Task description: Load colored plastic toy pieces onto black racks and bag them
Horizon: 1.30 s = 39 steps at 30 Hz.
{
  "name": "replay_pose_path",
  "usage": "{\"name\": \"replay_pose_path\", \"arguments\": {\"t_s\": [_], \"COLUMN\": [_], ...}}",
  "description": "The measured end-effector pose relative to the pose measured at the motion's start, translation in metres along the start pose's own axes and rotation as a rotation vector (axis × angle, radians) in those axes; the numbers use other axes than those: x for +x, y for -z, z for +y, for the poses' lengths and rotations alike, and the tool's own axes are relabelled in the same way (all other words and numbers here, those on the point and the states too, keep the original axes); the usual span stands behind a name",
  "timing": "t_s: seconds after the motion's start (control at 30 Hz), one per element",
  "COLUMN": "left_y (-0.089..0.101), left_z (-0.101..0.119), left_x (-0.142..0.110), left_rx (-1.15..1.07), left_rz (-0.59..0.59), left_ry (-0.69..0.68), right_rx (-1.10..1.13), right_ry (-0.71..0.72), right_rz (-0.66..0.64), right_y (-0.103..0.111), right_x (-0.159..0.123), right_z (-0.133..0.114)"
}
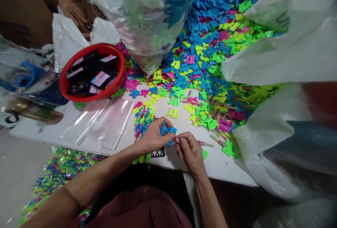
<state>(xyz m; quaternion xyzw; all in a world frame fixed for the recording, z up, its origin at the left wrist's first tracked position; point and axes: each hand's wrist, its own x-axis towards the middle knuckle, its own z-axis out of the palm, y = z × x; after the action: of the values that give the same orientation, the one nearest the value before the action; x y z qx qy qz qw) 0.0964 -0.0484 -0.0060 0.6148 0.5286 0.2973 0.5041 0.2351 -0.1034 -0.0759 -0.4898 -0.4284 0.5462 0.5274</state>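
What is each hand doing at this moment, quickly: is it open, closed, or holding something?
Left hand: closed, holding a blue plastic piece.
Right hand: fingertips closed, pinching a small red-ended item, mostly hidden.

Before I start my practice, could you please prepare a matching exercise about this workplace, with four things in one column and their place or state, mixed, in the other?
Column A
1. blue plastic piece
2. red basin
3. clear plastic bags
4. right hand

Column B
a. lying flat on the white table
b. pinching a small thing with a red end
c. held in the left hand
d. containing black items, some with printed labels

Right pairs: 1-c; 2-d; 3-a; 4-b
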Motion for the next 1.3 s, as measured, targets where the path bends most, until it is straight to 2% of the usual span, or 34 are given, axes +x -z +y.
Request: {"name": "replay_pose_path", "arguments": {"t_s": [0.13,0.37,0.6,0.67,0.77,0.87,0.9,0.97,1.03,1.07,1.13,1.2,1.3], "left_y": [0.000,-0.003,0.004,0.008,0.014,0.025,0.031,0.044,0.057,0.061,0.066,0.065,0.060], "left_z": [-0.003,-0.008,-0.008,-0.004,0.011,0.029,0.033,0.034,0.024,0.017,-0.001,-0.016,-0.024], "left_x": [0.003,0.004,0.002,0.004,0.003,0.000,0.000,0.001,0.005,0.008,0.014,0.020,0.033], "left_rx": [0.056,-0.079,-0.275,-0.204,0.095,0.377,0.424,0.495,0.625,0.709,0.864,0.951,0.989], "left_rz": [0.045,0.050,-0.054,-0.028,0.012,-0.080,-0.090,-0.017,0.091,0.103,0.044,0.005,0.042], "left_ry": [0.046,0.075,0.113,0.068,-0.041,-0.136,-0.178,-0.294,-0.388,-0.408,-0.397,-0.347,-0.296], "right_rx": [-0.141,-0.151,-0.395,-0.528,-0.865,-1.072,-1.042,-0.853,-0.613,-0.515,-0.398,-0.355,-0.352], "right_ry": [0.071,0.085,0.193,0.262,0.430,0.476,0.453,0.357,0.222,0.161,0.089,0.088,0.131], "right_rz": [0.027,-0.001,0.002,-0.040,-0.056,0.002,0.002,-0.031,-0.059,-0.058,-0.026,0.026,0.086], "right_y": [-0.002,-0.002,-0.004,-0.002,0.001,-0.002,-0.004,-0.010,-0.017,-0.020,-0.027,-0.035,-0.047], "right_x": [0.002,0.005,0.000,0.000,0.004,0.013,0.016,0.019,0.019,0.018,0.018,0.023,0.042], "right_z": [-0.002,-0.006,-0.016,-0.024,-0.039,-0.038,-0.031,-0.010,0.017,0.029,0.046,0.051,0.049]}}
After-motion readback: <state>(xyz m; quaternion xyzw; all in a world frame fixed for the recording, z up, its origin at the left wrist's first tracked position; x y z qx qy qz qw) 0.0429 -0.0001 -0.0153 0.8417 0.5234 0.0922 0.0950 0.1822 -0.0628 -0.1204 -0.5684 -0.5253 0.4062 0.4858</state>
